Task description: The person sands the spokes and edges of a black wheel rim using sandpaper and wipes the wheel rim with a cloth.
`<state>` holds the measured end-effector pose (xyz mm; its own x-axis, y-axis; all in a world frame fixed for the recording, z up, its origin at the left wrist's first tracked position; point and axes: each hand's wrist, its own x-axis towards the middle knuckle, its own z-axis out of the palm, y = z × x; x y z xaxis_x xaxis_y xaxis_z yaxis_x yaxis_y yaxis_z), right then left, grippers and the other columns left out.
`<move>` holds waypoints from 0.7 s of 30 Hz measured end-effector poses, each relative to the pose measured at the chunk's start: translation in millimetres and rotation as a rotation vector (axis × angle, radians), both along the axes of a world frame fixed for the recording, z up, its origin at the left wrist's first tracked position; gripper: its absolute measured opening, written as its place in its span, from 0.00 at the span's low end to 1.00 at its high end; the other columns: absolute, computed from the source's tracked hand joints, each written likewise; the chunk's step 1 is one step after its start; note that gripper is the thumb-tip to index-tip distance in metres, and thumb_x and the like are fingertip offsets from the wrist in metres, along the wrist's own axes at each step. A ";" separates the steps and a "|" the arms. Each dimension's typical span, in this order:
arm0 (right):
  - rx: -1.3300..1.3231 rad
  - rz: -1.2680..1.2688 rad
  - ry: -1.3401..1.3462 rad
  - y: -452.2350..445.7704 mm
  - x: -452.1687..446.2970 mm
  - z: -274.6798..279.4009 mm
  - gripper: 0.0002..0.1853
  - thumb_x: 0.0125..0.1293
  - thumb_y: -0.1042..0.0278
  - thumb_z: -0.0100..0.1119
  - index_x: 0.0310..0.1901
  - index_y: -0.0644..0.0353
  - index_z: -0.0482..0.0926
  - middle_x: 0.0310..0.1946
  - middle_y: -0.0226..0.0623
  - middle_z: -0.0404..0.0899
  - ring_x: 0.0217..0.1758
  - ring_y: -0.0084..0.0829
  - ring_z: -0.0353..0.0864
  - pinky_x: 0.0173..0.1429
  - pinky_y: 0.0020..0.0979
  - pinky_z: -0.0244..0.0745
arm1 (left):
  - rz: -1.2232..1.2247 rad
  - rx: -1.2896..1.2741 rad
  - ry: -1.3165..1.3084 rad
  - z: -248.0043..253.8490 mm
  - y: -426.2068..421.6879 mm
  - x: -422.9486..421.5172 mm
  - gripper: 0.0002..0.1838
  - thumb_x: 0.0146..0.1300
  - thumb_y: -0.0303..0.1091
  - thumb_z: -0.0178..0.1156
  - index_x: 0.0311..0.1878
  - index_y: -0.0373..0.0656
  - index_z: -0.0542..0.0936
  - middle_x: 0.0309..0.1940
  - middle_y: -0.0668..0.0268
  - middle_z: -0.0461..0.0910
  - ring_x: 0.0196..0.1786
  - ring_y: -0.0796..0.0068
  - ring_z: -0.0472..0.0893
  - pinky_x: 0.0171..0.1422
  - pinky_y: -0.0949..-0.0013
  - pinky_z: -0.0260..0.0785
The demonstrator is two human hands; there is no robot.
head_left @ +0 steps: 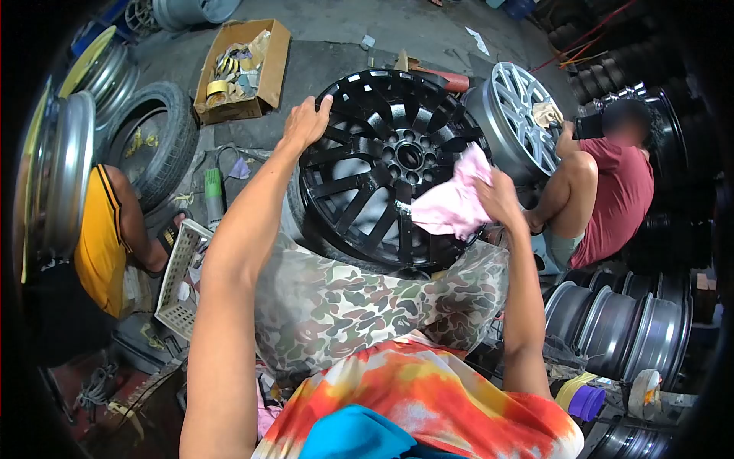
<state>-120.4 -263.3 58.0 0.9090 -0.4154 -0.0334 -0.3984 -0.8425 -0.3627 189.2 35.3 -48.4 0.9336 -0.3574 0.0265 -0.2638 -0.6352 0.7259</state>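
Note:
A glossy black multi-spoke wheel rim lies face up in front of my knees, on top of a tire. My left hand rests on the rim's upper left edge, its fingers over the lip. In my right hand is a crumpled pink cloth, held over the right side of the spokes. The cloth hides part of the rim there, and it covers some of my right fingertips.
A cardboard box of supplies stands at the upper left, near a loose tire. A person in a red shirt works at a silver rim on the right. Someone in yellow sits left, beside a white basket.

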 end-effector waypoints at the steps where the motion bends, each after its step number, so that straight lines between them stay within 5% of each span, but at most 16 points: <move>1: -0.061 -0.039 0.128 -7.9 -20.1 5.1 0.16 0.68 0.65 0.65 0.48 0.71 0.85 0.39 0.60 0.88 0.43 0.55 0.88 0.49 0.48 0.79 | -0.010 0.002 0.001 0.6 0.5 1.4 0.39 0.77 0.65 0.47 0.58 0.30 0.81 0.55 0.31 0.83 0.64 0.30 0.80 0.71 0.42 0.69; 3: 0.371 -0.124 0.077 17.3 -53.4 33.9 0.15 0.70 0.64 0.64 0.47 0.71 0.85 0.33 0.55 0.87 0.33 0.41 0.85 0.43 0.43 0.78 | -0.015 0.002 -0.010 -6.9 -4.0 3.2 0.39 0.78 0.64 0.46 0.58 0.30 0.81 0.55 0.31 0.83 0.64 0.30 0.79 0.70 0.41 0.69; 4: 0.468 -0.091 0.014 26.1 -62.8 27.3 0.13 0.73 0.66 0.61 0.43 0.71 0.85 0.26 0.24 0.78 0.30 0.18 0.72 0.35 0.34 0.72 | -0.023 0.010 0.008 -2.8 -3.2 1.8 0.39 0.78 0.64 0.46 0.57 0.30 0.81 0.55 0.31 0.82 0.64 0.30 0.79 0.70 0.41 0.69; 7: 0.051 0.185 0.042 57.3 -44.2 -6.9 0.17 0.69 0.62 0.63 0.47 0.70 0.85 0.33 0.51 0.88 0.36 0.50 0.87 0.45 0.45 0.79 | -0.019 0.016 0.001 0.6 -4.1 -2.7 0.39 0.78 0.64 0.46 0.57 0.30 0.81 0.55 0.31 0.82 0.64 0.30 0.79 0.70 0.41 0.69; 9: -0.052 0.058 -0.024 74.3 -19.2 -44.8 0.17 0.69 0.59 0.64 0.47 0.67 0.88 0.40 0.60 0.88 0.47 0.64 0.86 0.56 0.56 0.80 | 0.009 0.013 -0.021 -2.1 1.1 0.0 0.39 0.78 0.64 0.46 0.57 0.29 0.81 0.55 0.31 0.82 0.64 0.29 0.79 0.70 0.41 0.69; 13: -0.185 -0.025 0.228 93.1 35.8 -33.6 0.16 0.65 0.62 0.67 0.47 0.66 0.89 0.42 0.60 0.88 0.49 0.59 0.88 0.58 0.52 0.82 | -0.023 0.033 -0.033 -5.9 -1.4 5.3 0.39 0.78 0.64 0.45 0.57 0.29 0.81 0.55 0.31 0.82 0.64 0.29 0.79 0.71 0.41 0.69; 17: 0.141 0.086 -0.457 75.1 16.7 -30.9 0.15 0.62 0.73 0.69 0.50 0.66 0.84 0.45 0.55 0.87 0.52 0.58 0.86 0.56 0.49 0.81 | -0.050 0.012 0.011 -9.6 -1.5 7.3 0.40 0.79 0.65 0.44 0.58 0.27 0.80 0.55 0.31 0.82 0.63 0.30 0.80 0.71 0.41 0.68; 18: 0.070 -0.019 -0.436 58.7 11.6 -36.9 0.16 0.61 0.76 0.69 0.51 0.67 0.83 0.42 0.55 0.87 0.50 0.59 0.86 0.53 0.51 0.80 | -0.036 0.019 -0.014 -8.1 -2.0 4.8 0.41 0.79 0.65 0.44 0.59 0.27 0.79 0.55 0.30 0.82 0.63 0.29 0.79 0.71 0.41 0.68; 19: 0.137 -0.106 -0.526 49.6 9.3 -29.8 0.15 0.63 0.71 0.70 0.49 0.67 0.84 0.43 0.56 0.86 0.48 0.60 0.86 0.52 0.54 0.79 | -0.027 0.028 -0.038 -7.5 -0.9 3.3 0.41 0.79 0.65 0.43 0.60 0.28 0.79 0.55 0.30 0.82 0.63 0.29 0.79 0.71 0.41 0.68; 21: -0.117 -0.260 -0.186 38.3 10.5 -18.8 0.16 0.66 0.63 0.70 0.47 0.67 0.86 0.44 0.56 0.86 0.49 0.59 0.87 0.53 0.53 0.81 | -0.043 0.042 0.025 -3.5 0.1 3.7 0.40 0.79 0.64 0.45 0.61 0.28 0.78 0.58 0.30 0.81 0.65 0.30 0.78 0.71 0.41 0.68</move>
